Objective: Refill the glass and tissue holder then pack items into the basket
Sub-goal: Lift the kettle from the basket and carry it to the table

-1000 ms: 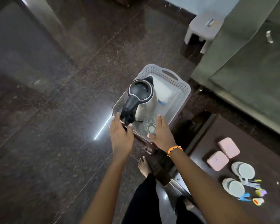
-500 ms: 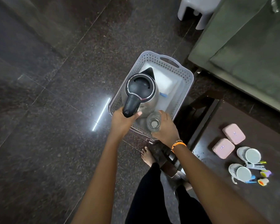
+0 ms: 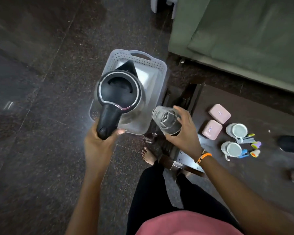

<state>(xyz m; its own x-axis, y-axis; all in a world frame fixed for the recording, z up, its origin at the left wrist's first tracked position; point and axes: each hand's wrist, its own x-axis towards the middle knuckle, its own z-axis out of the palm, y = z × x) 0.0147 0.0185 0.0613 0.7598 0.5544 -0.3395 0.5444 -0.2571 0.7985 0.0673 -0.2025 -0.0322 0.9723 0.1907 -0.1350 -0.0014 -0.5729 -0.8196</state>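
Note:
My left hand [image 3: 98,146] grips the black handle of a steel electric kettle [image 3: 120,92], lifted above the grey perforated basket [image 3: 157,68]. A clear drinking glass [image 3: 166,120] is held in my right hand [image 3: 185,133], tilted, to the right of the kettle and just off the basket's near right corner. Something white lies inside the basket behind the kettle, mostly hidden by it.
On the dark low table [image 3: 244,175] at right lie two pink boxes [image 3: 219,113], two white mugs [image 3: 237,131] and small coloured items [image 3: 255,145]. A green sofa [image 3: 244,34] stands at the back right, a white stool [image 3: 163,5] at the top. My bare foot [image 3: 148,156] is on the floor.
Both hands closed on the kettle handle and the glass, then lifted them out of the basket toward me. The glass moved to the right.

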